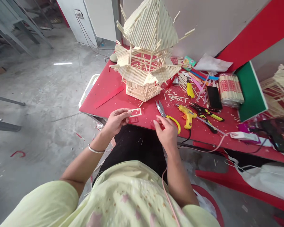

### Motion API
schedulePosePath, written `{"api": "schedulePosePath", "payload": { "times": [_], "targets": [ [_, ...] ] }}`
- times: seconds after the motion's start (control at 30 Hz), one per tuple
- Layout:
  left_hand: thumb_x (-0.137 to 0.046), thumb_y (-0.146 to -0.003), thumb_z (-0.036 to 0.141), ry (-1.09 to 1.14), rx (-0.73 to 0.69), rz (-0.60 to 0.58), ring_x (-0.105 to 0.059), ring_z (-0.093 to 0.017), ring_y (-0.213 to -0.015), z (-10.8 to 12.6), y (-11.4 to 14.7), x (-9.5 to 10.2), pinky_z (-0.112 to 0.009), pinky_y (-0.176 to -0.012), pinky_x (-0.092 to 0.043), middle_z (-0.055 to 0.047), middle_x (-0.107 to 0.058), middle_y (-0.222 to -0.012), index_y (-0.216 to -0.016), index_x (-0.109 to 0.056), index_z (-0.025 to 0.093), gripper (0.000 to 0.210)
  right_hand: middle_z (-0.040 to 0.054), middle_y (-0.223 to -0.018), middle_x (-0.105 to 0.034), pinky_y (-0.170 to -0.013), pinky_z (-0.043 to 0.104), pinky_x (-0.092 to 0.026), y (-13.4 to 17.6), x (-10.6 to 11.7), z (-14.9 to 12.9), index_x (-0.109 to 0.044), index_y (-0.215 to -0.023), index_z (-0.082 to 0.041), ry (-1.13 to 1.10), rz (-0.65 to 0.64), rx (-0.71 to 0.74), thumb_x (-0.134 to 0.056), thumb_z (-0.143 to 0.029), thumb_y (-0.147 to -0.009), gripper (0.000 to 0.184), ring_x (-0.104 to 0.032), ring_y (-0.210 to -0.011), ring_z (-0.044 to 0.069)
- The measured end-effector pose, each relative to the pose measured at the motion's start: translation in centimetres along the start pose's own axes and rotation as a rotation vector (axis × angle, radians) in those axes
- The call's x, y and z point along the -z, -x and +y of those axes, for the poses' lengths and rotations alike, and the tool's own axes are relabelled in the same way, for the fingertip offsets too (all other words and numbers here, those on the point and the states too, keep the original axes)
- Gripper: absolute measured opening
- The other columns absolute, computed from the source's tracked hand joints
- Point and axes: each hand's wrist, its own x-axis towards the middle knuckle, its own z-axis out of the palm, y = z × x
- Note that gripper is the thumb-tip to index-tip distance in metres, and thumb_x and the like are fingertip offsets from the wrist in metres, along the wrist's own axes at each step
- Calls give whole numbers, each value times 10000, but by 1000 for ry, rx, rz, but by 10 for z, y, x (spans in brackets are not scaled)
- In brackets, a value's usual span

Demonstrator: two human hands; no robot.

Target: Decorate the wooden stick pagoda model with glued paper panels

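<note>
Between thumb and fingertips, my left hand (119, 121) pinches a small rectangular frame of pale wooden sticks (140, 112), just above the red table's front edge. My right hand (167, 134) hovers at the same edge with thumb and forefinger apart, and nothing shows between them. Beside it lies a pair of scissors (160, 109) with yellow handles, partly covered by the hand; whether they touch, I cannot tell. Behind both hands stands a tiered pagoda model (146, 72) built of sticks, with a pointed roof.
Right of the scissors lie a yellow glue gun (188, 116), pliers (207, 113), a phone (214, 97) and a wrapped bundle of sticks (230, 90). Stick offcuts (177, 96) litter the red table (104, 91). A white power strip (245, 136) and cords lie along its right front.
</note>
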Motion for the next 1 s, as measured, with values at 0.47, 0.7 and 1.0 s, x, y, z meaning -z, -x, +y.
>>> {"api": "schedulePosePath", "payload": {
  "times": [0.47, 0.7, 1.0],
  "targets": [
    [-960, -669, 366, 4, -68, -86, -554, -59, -526, -11, 0, -8, -165, -451, -359, 7, -639, -649, -864, -773, 154, 344, 69, -976, -791, -852, 331, -580, -22, -17, -40, -757, -1228, -207, -566, -131, -145, -709, -471, -924, 405, -720, -847, 196],
    [-917, -739, 481, -10, -55, -114, -524, -60, -512, -14, -1, -10, -166, -455, -347, 2, -598, -600, -814, -752, 142, 384, 44, -933, -748, -819, 305, -559, -22, -24, -36, -770, -1161, -198, -705, -142, -240, -732, -470, -880, 393, -665, -811, 163],
    [-947, -706, 462, 63, 54, -252, -569, -70, -569, -21, 4, -10, -163, -490, -423, -5, -658, -704, -922, -754, 143, 431, -10, -819, -692, -545, 221, -437, -20, -44, -30, -779, -1092, -222, -970, -33, -373, -818, -492, -803, 398, -577, -643, 102]
  ]
}}
